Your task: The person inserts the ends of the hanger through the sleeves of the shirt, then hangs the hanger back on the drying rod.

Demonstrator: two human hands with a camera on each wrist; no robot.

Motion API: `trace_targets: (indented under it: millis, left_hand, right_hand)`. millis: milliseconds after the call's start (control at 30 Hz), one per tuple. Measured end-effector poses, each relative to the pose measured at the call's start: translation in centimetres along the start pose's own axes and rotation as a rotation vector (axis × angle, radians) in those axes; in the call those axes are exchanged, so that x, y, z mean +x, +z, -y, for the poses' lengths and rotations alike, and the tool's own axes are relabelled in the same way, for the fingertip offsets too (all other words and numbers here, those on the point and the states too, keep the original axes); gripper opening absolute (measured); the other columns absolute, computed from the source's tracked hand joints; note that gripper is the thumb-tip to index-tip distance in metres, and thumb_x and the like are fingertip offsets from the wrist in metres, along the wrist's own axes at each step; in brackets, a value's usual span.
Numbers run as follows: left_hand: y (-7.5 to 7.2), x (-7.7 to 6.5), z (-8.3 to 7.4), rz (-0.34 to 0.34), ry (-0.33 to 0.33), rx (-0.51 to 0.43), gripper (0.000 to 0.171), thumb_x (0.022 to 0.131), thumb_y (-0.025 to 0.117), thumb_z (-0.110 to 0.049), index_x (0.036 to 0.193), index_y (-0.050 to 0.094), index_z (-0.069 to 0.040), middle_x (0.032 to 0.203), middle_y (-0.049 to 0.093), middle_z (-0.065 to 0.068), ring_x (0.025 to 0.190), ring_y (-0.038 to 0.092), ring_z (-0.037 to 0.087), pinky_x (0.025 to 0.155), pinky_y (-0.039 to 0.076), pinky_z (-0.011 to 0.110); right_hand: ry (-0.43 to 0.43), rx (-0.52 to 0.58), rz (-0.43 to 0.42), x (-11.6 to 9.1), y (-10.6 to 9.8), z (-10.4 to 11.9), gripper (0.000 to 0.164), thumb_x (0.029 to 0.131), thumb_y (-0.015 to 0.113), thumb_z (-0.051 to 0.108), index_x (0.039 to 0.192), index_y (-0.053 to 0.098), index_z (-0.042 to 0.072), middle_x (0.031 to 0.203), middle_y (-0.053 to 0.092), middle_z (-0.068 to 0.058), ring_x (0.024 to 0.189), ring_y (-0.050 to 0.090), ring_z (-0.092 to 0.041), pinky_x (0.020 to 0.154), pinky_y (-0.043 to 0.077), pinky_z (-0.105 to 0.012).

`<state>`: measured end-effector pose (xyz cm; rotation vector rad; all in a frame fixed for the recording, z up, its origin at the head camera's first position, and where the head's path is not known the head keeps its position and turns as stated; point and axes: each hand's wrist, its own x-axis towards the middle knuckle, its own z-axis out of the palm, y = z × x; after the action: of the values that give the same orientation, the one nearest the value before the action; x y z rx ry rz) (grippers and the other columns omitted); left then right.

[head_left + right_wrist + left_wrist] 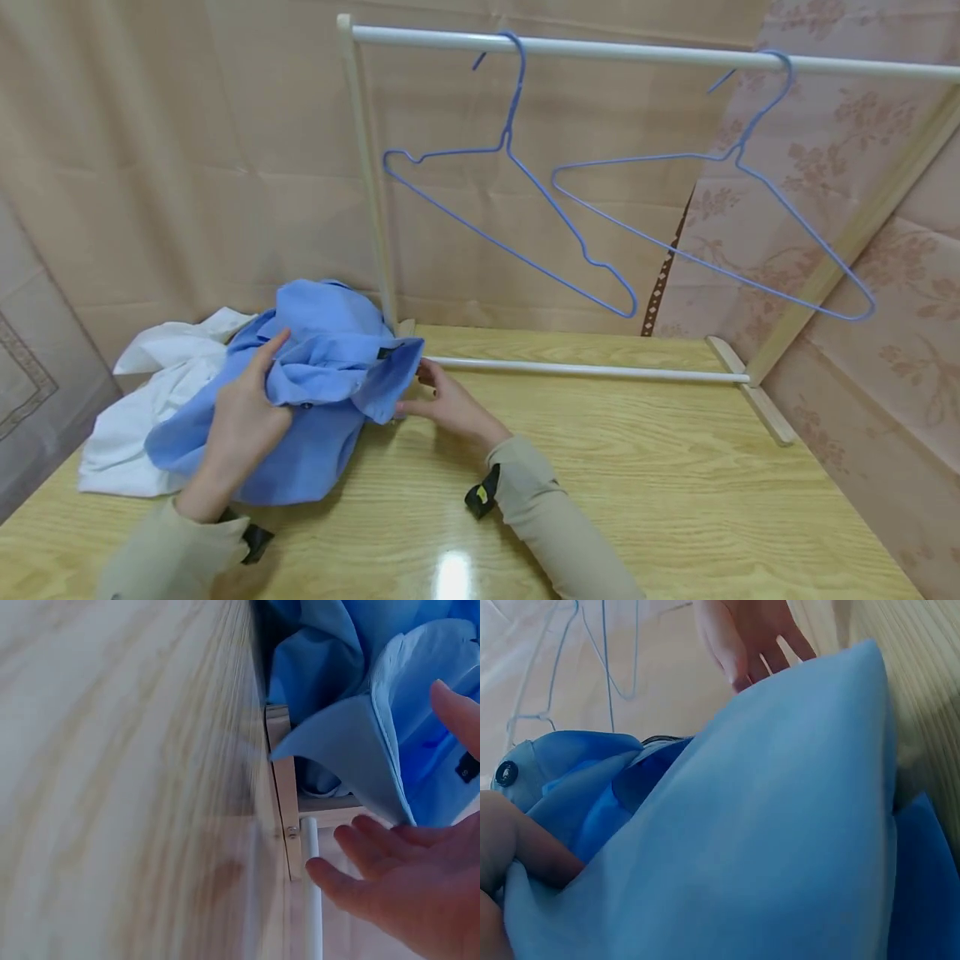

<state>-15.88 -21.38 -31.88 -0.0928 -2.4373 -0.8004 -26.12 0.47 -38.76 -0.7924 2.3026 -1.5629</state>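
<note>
A crumpled blue shirt (315, 458) with a collar (397, 379) and dark buttons lies bunched at the table's left. My left hand (246, 425) grips it from the near left, thumb raised; the left wrist view shows the fingers (544, 851) tucked into a fold, partly hidden by cloth. Beside the collar's right edge is my right hand (453, 406), its thumb and fingers spread apart. In the right wrist view that hand (412, 892) is by the collar's edge and grips nothing; whether a fingertip touches the cloth I cannot tell.
A white garment (142, 417) lies left of the shirt, partly under it. Behind stands a rack with a white top rail (637, 52) and low bar (585, 369). Two blue hangers (468, 229) (795, 212) hang from the rail. Wood-grain table (637, 483) extends to the right.
</note>
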Motion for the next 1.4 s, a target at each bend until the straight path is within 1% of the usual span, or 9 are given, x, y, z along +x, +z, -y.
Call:
trace_targets:
  millis: [200, 300, 533, 667, 767, 833, 1000, 1200, 1400]
  left_hand:
    - [-0.3, -0.5, -1.4, -0.025, 0.008, -0.044, 0.075, 0.064, 0.046, 0.012, 0.132, 0.032, -0.017, 0.062, 0.05, 0.011, 0.044, 0.038, 0.012, 0.036, 0.027, 0.024]
    - [-0.5, -0.9, -1.9, -0.045, 0.02, -0.043, 0.072, 0.067, 0.047, 0.01, 0.13, 0.034, -0.021, 0.056, 0.042, 0.003, 0.037, 0.027, 0.007, 0.036, 0.024, 0.023]
    - [-1.5, -1.5, -3.5, -0.045, 0.055, -0.115, 0.071, 0.069, 0.049, 0.012, 0.126, 0.039, -0.029, 0.052, 0.034, -0.002, 0.038, 0.024, 0.003, 0.035, 0.022, 0.021]
    - [-2.2, -1.7, -4.2, -0.048, 0.037, -0.193, 0.068, 0.07, 0.048, 0.014, 0.122, 0.044, -0.03, 0.054, 0.04, -0.001, 0.042, 0.034, 0.004, 0.04, 0.028, 0.019]
    - [-3.0, -1.8, -4.6, -0.034, 0.029, -0.286, 0.063, 0.071, 0.049, 0.014, 0.122, 0.046, -0.024, 0.073, 0.055, 0.0, 0.066, 0.05, 0.004, 0.057, 0.037, 0.013]
    - [-3.4, -1.9, -5.0, -0.008, 0.025, -0.354, 0.06, 0.072, 0.05, 0.014, 0.122, 0.047, -0.02, 0.093, 0.058, -0.001, 0.088, 0.05, 0.004, 0.071, 0.036, 0.01]
    - [-4.2, -2.4, -6.3, 0.083, 0.034, -0.489, 0.056, 0.073, 0.052, 0.014, 0.122, 0.046, -0.013, 0.115, 0.051, 0.004, 0.102, 0.046, 0.008, 0.079, 0.036, 0.011]
    - [-4.8, -3.1, -7.5, 0.156, 0.039, -0.553, 0.052, 0.073, 0.055, 0.011, 0.12, 0.047, -0.01, 0.118, 0.049, 0.006, 0.104, 0.045, 0.012, 0.077, 0.038, 0.014]
    - [-5.4, -3.4, -7.6, 0.203, 0.053, -0.699, 0.051, 0.073, 0.056, 0.01, 0.12, 0.046, -0.005, 0.114, 0.05, 0.009, 0.102, 0.045, 0.014, 0.075, 0.039, 0.016]
  right_hand:
    - [0.017, 0.017, -0.044, -0.2, -0.4, -0.3, 0.092, 0.068, 0.071, 0.031, 0.136, 0.011, 0.019, 0.134, 0.027, -0.006, 0.122, 0.027, -0.025, 0.096, 0.024, -0.042]
    - [0.003, 0.027, -0.029, -0.2, -0.7, -0.6, 0.096, 0.067, 0.072, 0.029, 0.137, 0.007, 0.023, 0.136, 0.023, -0.008, 0.123, 0.024, -0.024, 0.097, 0.023, -0.042]
    - [-0.089, 0.089, 0.176, -1.8, -1.6, 1.6, 0.102, 0.067, 0.072, 0.011, 0.135, 0.0, 0.033, 0.139, 0.011, -0.001, 0.126, 0.016, -0.021, 0.098, 0.02, -0.041]
    - [-0.166, -0.057, 0.228, -1.7, -1.7, 0.4, 0.113, 0.057, 0.078, 0.024, 0.131, -0.006, 0.042, 0.139, -0.002, 0.012, 0.128, 0.007, -0.012, 0.098, 0.02, -0.039]
    - [-0.193, -0.213, 0.18, -1.5, -1.9, -0.4, 0.119, 0.052, 0.08, 0.029, 0.131, -0.008, 0.041, 0.139, -0.009, 0.013, 0.128, -0.001, -0.01, 0.098, 0.02, -0.039]
    - [-0.189, -0.292, 0.138, -1.5, -2.2, -0.7, 0.12, 0.052, 0.081, 0.027, 0.132, -0.008, 0.038, 0.14, -0.011, 0.01, 0.128, -0.002, -0.013, 0.098, 0.022, -0.04]
    - [-0.263, -0.437, 0.078, -1.5, -2.5, -0.4, 0.099, 0.07, 0.069, 0.026, 0.136, -0.005, 0.026, 0.141, -0.007, -0.002, 0.128, 0.0, -0.02, 0.096, 0.024, -0.042]
    - [-0.487, -0.416, 0.067, -1.7, -2.0, 1.2, 0.088, 0.074, 0.049, 0.057, 0.138, 0.001, 0.02, 0.141, -0.005, -0.006, 0.128, -0.001, -0.022, 0.096, 0.021, -0.046]
    - [-0.611, -0.386, 0.177, -2.1, -1.7, 2.3, 0.055, 0.081, 0.057, 0.024, 0.129, 0.034, 0.011, 0.141, 0.002, -0.011, 0.128, 0.001, -0.025, 0.099, 0.018, -0.042]
